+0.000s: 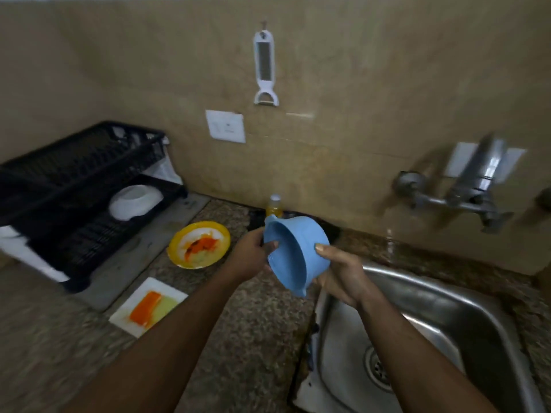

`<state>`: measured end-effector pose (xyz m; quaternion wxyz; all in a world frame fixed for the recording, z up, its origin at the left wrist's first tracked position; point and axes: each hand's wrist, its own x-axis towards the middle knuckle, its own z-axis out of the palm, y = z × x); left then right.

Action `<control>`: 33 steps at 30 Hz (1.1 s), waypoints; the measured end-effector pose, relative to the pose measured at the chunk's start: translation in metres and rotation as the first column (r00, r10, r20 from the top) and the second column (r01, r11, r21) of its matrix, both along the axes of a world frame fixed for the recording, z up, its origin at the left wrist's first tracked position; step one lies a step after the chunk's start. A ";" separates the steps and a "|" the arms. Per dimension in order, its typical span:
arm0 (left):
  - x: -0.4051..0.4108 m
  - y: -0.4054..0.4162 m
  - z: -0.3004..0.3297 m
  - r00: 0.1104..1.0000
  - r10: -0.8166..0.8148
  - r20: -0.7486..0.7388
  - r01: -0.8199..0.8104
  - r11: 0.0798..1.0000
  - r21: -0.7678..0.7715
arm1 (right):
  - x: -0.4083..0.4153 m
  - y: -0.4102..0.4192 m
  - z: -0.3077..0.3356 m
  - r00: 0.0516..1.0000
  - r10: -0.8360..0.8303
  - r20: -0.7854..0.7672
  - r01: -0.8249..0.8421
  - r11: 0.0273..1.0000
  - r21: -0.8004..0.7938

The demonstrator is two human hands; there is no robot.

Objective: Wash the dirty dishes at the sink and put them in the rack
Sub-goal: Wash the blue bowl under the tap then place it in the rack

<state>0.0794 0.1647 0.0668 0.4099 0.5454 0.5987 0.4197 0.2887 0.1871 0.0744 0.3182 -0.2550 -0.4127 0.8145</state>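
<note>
Blue bowl held tilted over the speckled stone surface, left of the steel sink.

Left hand (253, 251) and right hand (340, 272) each grip the smooth blue bowl (295, 254) by its rim; stained yellow plate (198, 244) and white square plate (149, 305) lie left, the black rack (74, 186) farther left.

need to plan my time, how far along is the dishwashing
Done: one white bowl sits in the black rack. In hand: both the left hand and right hand hold a blue bowl beside the sink; it looks clean. Left: a yellow plate and a white square plate, both with orange residue, wait on the counter.
</note>
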 end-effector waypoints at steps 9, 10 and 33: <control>-0.261 -0.045 0.042 0.654 0.427 -0.625 -0.289 0.904 0.316 | -0.252 0.025 0.004 0.985 0.070 0.157 -0.096 0.981 0.167; -0.297 -0.052 0.050 0.526 0.518 -0.675 -0.331 0.855 0.398 | -0.281 0.026 0.003 0.976 0.036 0.214 -0.081 0.975 0.207; -0.505 -0.062 0.064 0.441 -0.009 -0.897 -0.381 0.904 -0.196 | -0.655 0.036 -0.106 0.583 -0.403 0.706 -0.698 0.196 0.689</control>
